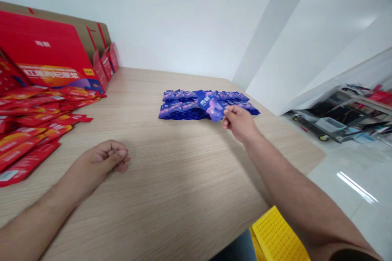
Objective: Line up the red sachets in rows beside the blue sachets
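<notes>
From the head camera, the person's right hand (240, 123) reaches across a light wood-grain table (171, 183) and grips a shiny blue packet (211, 107) between thumb and fingers. The packet tilts at the near right side of a flat double row of blue and purple packets (183, 108) in the middle of the table. It overlaps the row in this view, but I cannot tell whether it touches the packets beneath it.

The left hand (105, 159) rests on the tabletop, released and holding nothing, with its fingers loosely curled. It lies just right of a loose heap of red packets (30, 130), near but not touching them.

Behind that heap, a flattened red cardboard box (45, 45) leans against the wall (171, 20), with its brown inner side showing behind it. A yellow perforated crate (277, 234) sits below the near edge of the table, under the right arm. Off to the right, beyond the table, a low wheeled cart (333, 120) holding a clear plastic tub and assorted clutter stands on a glossy pale floor (352, 187).
</notes>
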Demonstrator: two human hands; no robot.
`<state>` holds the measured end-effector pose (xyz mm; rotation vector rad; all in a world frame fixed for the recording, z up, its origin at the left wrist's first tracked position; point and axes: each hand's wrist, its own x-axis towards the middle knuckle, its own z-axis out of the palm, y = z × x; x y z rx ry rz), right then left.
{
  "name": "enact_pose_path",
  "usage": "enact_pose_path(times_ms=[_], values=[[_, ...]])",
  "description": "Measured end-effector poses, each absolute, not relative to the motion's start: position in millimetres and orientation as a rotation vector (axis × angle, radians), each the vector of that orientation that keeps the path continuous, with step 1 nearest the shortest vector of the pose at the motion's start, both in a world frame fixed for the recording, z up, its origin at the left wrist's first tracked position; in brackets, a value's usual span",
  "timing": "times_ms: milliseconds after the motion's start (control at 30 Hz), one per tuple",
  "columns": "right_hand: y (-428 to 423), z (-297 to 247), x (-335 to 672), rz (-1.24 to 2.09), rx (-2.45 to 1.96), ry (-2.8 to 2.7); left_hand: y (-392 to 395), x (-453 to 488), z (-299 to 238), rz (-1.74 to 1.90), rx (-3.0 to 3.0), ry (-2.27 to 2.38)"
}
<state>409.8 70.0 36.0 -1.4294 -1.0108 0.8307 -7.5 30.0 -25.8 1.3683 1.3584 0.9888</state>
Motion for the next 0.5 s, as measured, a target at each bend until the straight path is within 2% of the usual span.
enact_pose_path(times_ms=[200,500], values=[[116,56,513,0.638,-1.609,-0.697,31,-9,-28,0.985,1.346,1.380],[146,21,547,0.706,-1.760,-0.588,31,-4,-20,1.007,1.186,1.398]])
